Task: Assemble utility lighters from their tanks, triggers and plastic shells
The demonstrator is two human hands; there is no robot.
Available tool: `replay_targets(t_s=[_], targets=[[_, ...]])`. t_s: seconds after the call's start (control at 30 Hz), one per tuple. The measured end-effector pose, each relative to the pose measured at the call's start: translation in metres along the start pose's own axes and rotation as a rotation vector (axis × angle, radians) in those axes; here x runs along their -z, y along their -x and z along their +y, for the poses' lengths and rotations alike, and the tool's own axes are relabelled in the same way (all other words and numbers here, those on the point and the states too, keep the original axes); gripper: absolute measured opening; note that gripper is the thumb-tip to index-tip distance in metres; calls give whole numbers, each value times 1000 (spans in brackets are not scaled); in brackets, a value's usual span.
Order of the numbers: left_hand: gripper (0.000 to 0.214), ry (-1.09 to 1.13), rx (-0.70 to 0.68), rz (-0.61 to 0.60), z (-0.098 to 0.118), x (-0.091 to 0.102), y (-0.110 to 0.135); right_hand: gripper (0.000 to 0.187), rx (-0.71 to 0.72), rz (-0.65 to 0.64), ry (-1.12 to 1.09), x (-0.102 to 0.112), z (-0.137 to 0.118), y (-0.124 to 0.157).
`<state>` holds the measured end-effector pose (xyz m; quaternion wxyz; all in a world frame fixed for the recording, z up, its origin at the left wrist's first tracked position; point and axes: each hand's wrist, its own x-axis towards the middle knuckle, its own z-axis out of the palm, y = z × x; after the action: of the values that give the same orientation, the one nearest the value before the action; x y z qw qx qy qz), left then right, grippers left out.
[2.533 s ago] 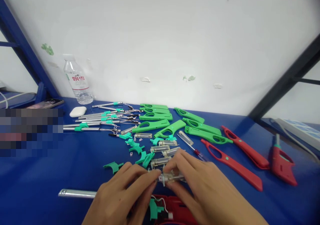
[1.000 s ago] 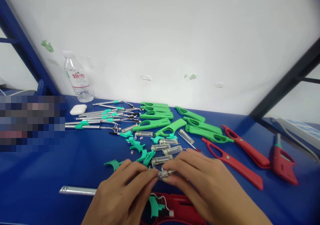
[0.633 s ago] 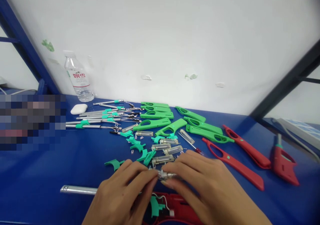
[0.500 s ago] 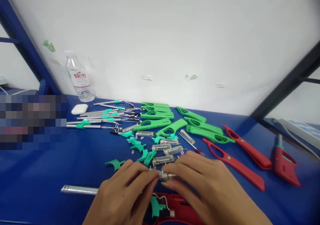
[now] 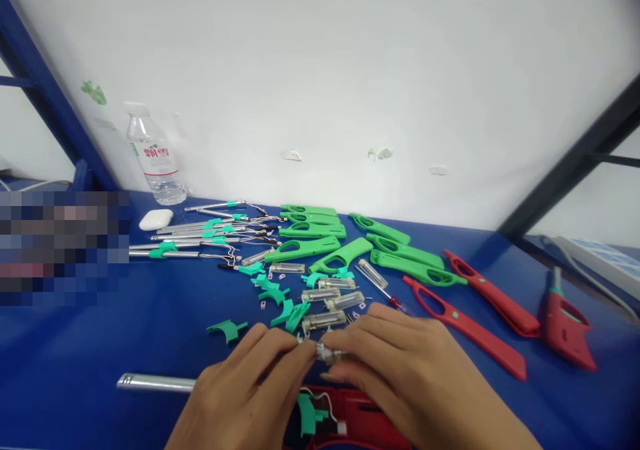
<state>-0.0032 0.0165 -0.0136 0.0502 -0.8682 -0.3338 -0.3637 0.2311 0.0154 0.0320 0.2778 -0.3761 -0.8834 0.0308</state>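
Note:
My left hand and my right hand meet near the bottom middle, both pinched on a small clear cartridge with a metal end. Under them lies a red lighter half-shell with a teal trigger, white wires and a silver tube sticking out to the left. Just beyond my fingers lie more clear cartridges and loose teal triggers.
On the blue table: green shells, red shells, an assembled red lighter, silver tubes with teal clips, a red-handled screwdriver, a water bottle, a white earbud case. White wall behind.
Both hands stay together on the clear cartridge, with only small shifts of the fingers; the cartridge sits a little lower in my grip than 2.5 s ago. The view wobbled slightly.

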Motion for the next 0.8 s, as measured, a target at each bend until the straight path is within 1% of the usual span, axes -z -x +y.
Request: replay_targets(t_s=[0.1, 0.27, 0.37, 0.53, 0.8], targets=[[32, -45, -21, 10, 2, 2, 0, 28, -1, 4, -8, 0, 0, 0], [32, -74, -60, 11, 0, 1, 0, 33, -17, -30, -10, 0, -1, 0], [31, -69, -69, 4, -1, 0, 0, 32, -9, -28, -13, 0, -2, 0], [33, -16, -21, -41, 2, 3, -1, 28, -16, -38, -22, 1, -2, 1], [32, 60, 11, -39, 5, 4, -5, 31, -27, -29, -11, 1, -2, 2]])
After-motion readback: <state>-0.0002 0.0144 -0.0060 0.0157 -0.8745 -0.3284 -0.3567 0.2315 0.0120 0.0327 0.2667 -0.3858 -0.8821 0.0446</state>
